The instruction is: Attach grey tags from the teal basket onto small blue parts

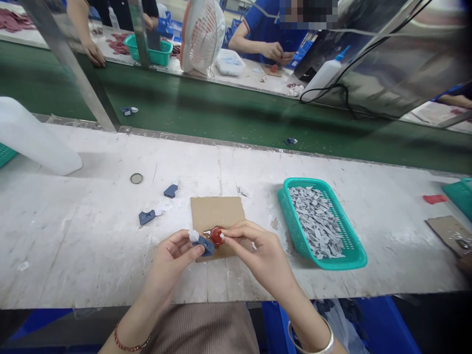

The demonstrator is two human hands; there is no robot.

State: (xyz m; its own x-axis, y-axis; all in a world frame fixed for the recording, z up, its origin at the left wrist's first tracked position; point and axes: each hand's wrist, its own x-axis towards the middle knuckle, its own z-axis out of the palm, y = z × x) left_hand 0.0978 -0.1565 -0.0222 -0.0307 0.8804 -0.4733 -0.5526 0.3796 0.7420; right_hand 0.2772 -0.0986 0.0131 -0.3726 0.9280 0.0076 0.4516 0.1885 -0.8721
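Green perforated basket [360, 254], holding flat grey pieces [317, 223]: right of cardboard [217, 210]. Left hand [172, 255]: pinching blue part [206, 246]. Right hand [260, 250]: pinching small white piece [221, 236].

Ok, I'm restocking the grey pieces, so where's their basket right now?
In the head view, the green basket sits on the bench, right of the cardboard and the right hand.

A small-parts assembly workshop was in operation, with a green conveyor belt [221, 115] running between two long work surfaces. Workers sat or stood along the far side, including a person in a blue shirt [258, 29] bent over handwork beside a fan [202, 37]. On the scuffed white tabletop [92, 265] in front, a teal basket [359, 255] held a heap of small gray pieces [317, 223].
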